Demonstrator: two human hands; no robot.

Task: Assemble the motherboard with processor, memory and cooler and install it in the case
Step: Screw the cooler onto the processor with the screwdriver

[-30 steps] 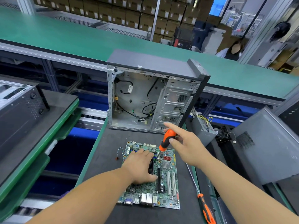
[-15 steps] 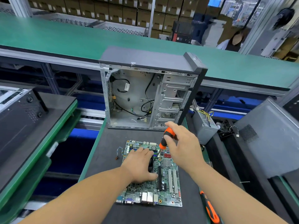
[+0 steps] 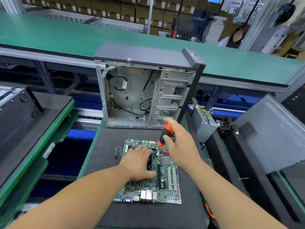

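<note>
A green motherboard [image 3: 149,172] lies flat on a dark mat [image 3: 105,146] in the lower centre of the frame. Its long axis runs from the bottom of the frame toward the top, leaning slightly left at the far end. The edge with the silver and blue rear ports faces the bottom of the frame; two white expansion slots run lengthwise along its right side.

The left hand [image 3: 140,164] rests palm down on the middle of the board, fingers curved over a black cooler [image 3: 149,161], of which only a dark edge shows by the fingers. The right hand [image 3: 179,146] grips an orange-and-black screwdriver [image 3: 165,135] near the board's upper right corner. The handle tilts up and to the right, the tip pointing down toward the board; the tip itself is too small to make out.

A small wire with a red end [image 3: 117,152] lies on the mat just left of the board. Behind the board, in the centre of the frame, an open grey computer case [image 3: 146,90] stands upright with its open side facing the viewer, loose black cables inside. A grey power supply [image 3: 203,126] sits to the right of the case, with a grey case side panel [image 3: 272,134] further right. Another orange screwdriver [image 3: 209,211] peeks out at the lower right, beside the right forearm. A long green conveyor belt [image 3: 66,35] crosses the upper part of the frame.
</note>
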